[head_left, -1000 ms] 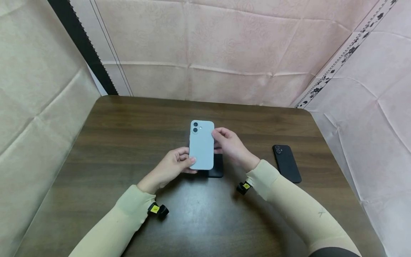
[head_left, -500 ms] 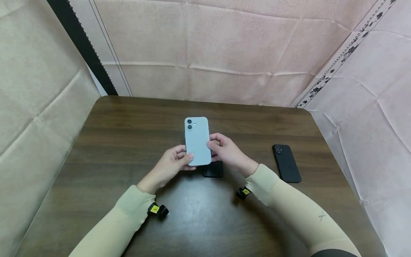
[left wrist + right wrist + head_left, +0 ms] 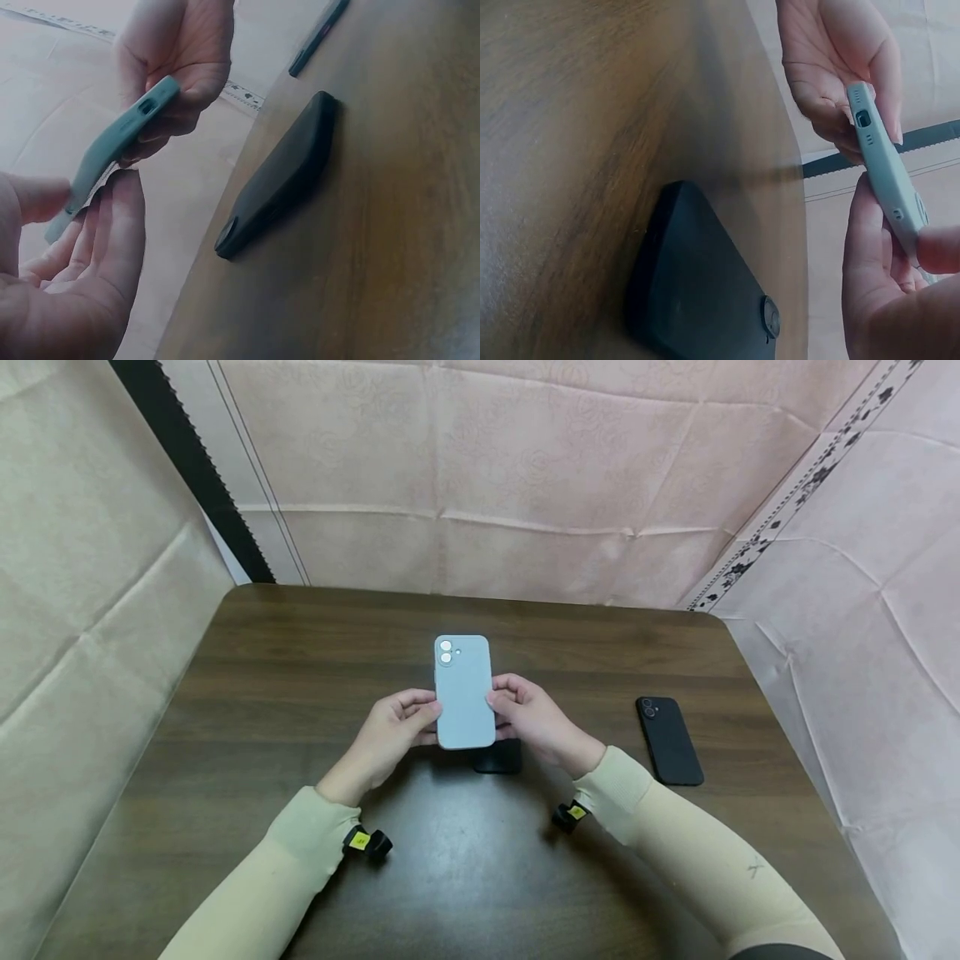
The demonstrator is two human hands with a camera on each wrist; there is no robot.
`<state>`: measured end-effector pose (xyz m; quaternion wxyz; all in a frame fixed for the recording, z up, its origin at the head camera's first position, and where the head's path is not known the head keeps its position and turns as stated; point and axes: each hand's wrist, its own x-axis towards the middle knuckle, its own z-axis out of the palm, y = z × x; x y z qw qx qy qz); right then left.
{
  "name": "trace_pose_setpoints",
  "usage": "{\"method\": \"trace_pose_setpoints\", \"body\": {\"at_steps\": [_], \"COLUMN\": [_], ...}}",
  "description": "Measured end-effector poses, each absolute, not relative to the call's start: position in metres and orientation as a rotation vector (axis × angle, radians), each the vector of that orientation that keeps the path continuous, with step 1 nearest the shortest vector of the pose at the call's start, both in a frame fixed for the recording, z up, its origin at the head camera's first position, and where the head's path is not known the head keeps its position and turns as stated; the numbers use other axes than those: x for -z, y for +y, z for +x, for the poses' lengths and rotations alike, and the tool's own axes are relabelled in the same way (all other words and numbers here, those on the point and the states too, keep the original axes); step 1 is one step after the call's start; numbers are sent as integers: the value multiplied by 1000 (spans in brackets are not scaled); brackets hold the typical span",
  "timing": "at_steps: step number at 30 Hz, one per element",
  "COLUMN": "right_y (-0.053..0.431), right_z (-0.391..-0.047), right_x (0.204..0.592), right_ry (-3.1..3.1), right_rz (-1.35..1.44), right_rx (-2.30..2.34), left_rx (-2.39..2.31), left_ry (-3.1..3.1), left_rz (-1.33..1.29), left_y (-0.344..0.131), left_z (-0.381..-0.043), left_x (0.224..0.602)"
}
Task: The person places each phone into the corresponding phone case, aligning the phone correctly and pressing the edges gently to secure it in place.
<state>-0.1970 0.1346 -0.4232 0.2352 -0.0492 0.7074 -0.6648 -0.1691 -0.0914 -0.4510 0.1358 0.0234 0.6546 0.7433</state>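
Observation:
A light blue phone [image 3: 466, 697] is held up above the table, its back with two camera rings facing the head camera. My left hand [image 3: 381, 739] pinches its left edge, thumb on the back and fingers behind. On the opposite edge, my right hand [image 3: 538, 722] grips it between thumb and curled fingers. Both wrist views show the phone's bottom edge [image 3: 885, 165] with a port opening and small holes. Whether a separate case covers it, I cannot tell. Beneath it, a black phone [image 3: 498, 758] lies on the table, mostly hidden from the head camera.
Another black phone [image 3: 670, 742] lies back up at the right of the brown wooden table [image 3: 480, 877]. Pale cloth [image 3: 525, 460] hangs behind the table and along both sides. Each wrist carries a small black camera.
Over the last second the light blue phone has shifted slightly left. My left hand has moved its hold a little higher along the left edge, while the right hand's hold sits lower than before.

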Motion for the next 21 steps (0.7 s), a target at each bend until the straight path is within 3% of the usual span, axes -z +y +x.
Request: {"method": "trace_pose_setpoints", "body": {"at_steps": [21], "right_y": [133], "right_z": [-193], "right_x": [425], "right_ry": [1911], "right_rz": [-180], "right_rx": [1779], "left_rx": [-2132], "left_ry": [1969], "left_rz": [-6], "left_y": [-94], "left_z": [-177], "left_x": [452]}}
